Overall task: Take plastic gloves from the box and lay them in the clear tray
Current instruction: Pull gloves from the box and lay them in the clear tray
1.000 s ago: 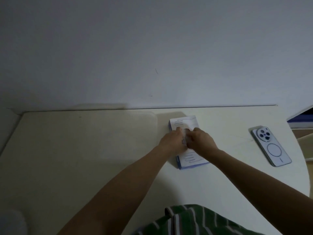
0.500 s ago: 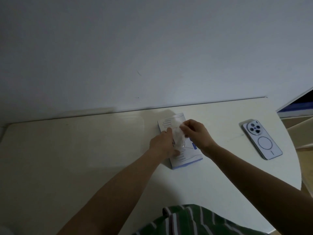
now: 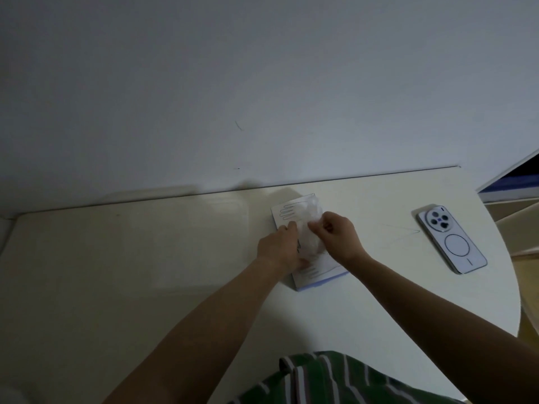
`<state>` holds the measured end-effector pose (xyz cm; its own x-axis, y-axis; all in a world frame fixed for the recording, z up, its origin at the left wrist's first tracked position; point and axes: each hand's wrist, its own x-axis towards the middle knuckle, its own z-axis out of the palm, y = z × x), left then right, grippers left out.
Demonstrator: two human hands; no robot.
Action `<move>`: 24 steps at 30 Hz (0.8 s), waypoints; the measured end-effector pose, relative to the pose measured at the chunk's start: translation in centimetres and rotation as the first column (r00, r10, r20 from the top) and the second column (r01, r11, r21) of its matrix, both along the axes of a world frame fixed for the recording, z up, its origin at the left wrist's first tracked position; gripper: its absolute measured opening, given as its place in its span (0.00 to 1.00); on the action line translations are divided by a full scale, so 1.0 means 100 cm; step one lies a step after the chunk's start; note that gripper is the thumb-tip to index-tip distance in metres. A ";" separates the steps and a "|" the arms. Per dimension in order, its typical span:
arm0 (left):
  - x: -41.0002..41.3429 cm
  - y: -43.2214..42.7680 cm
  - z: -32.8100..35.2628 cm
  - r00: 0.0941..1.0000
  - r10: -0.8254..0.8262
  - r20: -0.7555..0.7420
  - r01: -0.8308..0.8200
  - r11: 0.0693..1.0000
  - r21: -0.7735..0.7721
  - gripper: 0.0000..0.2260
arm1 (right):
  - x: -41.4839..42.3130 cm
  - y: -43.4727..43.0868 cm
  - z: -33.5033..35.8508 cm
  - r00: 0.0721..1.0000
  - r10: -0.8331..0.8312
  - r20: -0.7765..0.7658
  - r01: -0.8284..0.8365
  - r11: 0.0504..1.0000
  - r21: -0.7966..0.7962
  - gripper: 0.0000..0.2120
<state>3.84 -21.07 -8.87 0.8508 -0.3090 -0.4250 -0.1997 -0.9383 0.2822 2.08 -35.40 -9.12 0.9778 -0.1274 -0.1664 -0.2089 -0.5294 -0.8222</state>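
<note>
A flat white glove box (image 3: 316, 271) with a blue edge lies on the pale table, a glove outline printed on its top. A thin clear plastic glove (image 3: 309, 228) stands up out of the box's middle. My right hand (image 3: 338, 236) pinches the glove's upper part between thumb and fingers. My left hand (image 3: 281, 246) presses down on the box's left side, with fingertips touching the glove's lower part. The clear tray (image 3: 186, 243) lies just left of the box, faint against the table, and I see nothing in it.
A white phone (image 3: 450, 237) lies face down at the right, near the table's rounded edge (image 3: 516, 287). The wall runs along the table's far edge. A green striped shirt (image 3: 335, 380) shows at the bottom.
My right hand has lifted and drawn the clear glove up out of the box. My left hand has stayed on the box. The view has shifted a little.
</note>
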 end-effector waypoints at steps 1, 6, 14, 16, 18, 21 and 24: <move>0.000 -0.001 0.000 1.000 0.005 0.003 -0.005 1.000 0.002 0.28 | -0.001 -0.001 0.000 1.000 -0.015 0.007 0.015 0.999 0.049 0.16; -0.001 -0.002 -0.002 0.999 0.019 0.031 -0.019 1.000 0.012 0.24 | -0.009 -0.004 0.000 0.997 -0.075 0.023 0.067 0.967 0.246 0.15; -0.002 -0.009 -0.003 0.999 -0.033 0.006 0.032 0.998 0.061 0.31 | -0.006 -0.004 0.040 0.971 -0.220 0.095 0.160 0.890 0.427 0.11; -0.003 -0.008 -0.005 0.999 -0.040 0.021 0.039 0.997 0.060 0.32 | -0.010 -0.007 0.047 0.961 -0.259 0.092 0.183 0.853 0.488 0.11; -0.005 -0.007 -0.004 0.998 -0.053 0.013 0.052 0.997 0.058 0.34 | -0.016 -0.011 0.051 0.950 -0.302 0.076 0.214 0.809 0.547 0.11; -0.001 -0.003 -0.007 0.998 -0.016 -0.067 0.015 1.000 -0.022 0.34 | -0.023 -0.018 0.054 0.950 -0.313 0.020 0.238 0.758 0.607 0.13; 0.005 0.004 0.003 0.996 0.074 -0.058 -0.086 0.963 -0.256 0.19 | -0.025 -0.023 0.054 0.966 -0.253 -0.046 0.224 0.741 0.633 0.13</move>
<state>4.32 -20.69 -8.59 0.8580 -0.3451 -0.3805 -0.1072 -0.8447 0.5244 -0.43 -37.72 -3.73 0.9373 -0.2378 -0.2546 -0.2174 0.1721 -0.9608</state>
